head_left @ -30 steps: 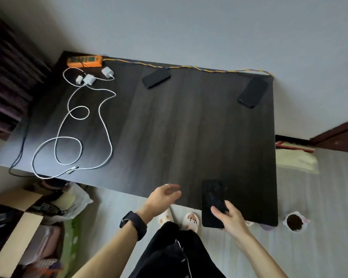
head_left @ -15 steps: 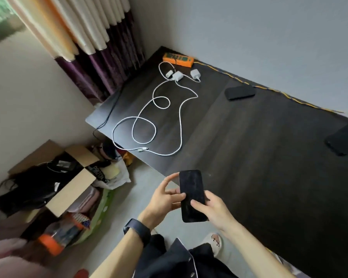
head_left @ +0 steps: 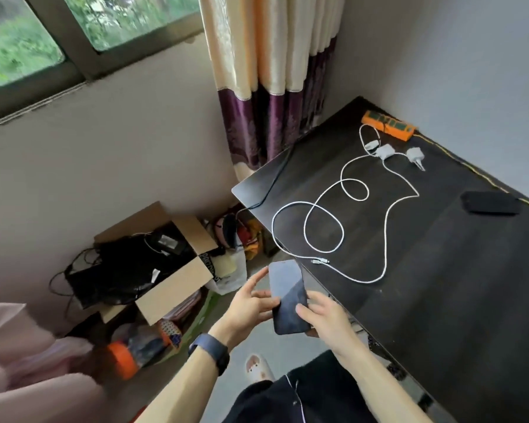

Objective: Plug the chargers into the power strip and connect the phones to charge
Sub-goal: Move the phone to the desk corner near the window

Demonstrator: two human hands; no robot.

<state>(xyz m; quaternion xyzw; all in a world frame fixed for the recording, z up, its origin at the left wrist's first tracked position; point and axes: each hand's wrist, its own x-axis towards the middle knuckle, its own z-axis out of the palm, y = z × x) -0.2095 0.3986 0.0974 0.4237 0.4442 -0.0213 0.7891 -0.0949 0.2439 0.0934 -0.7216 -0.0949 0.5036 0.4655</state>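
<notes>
Both hands hold a black rectangular smartphone (head_left: 288, 297) off the near edge of the dark wooden table (head_left: 458, 285), screen up and dark. Left hand (head_left: 251, 306) cups its left edge, fingers spread; right hand (head_left: 324, 315) grips the lower right, thumb across the glass. On the table, looped white charging cables (head_left: 387, 221) run to white charger plugs (head_left: 385, 152) lying beside an orange power strip (head_left: 388, 125). A second black phone (head_left: 490, 203) lies flat farther right.

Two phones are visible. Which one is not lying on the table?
The phone near the table's front edge: both hands, left and right, hold it in the air. The other phone lies flat near the wall.
</notes>
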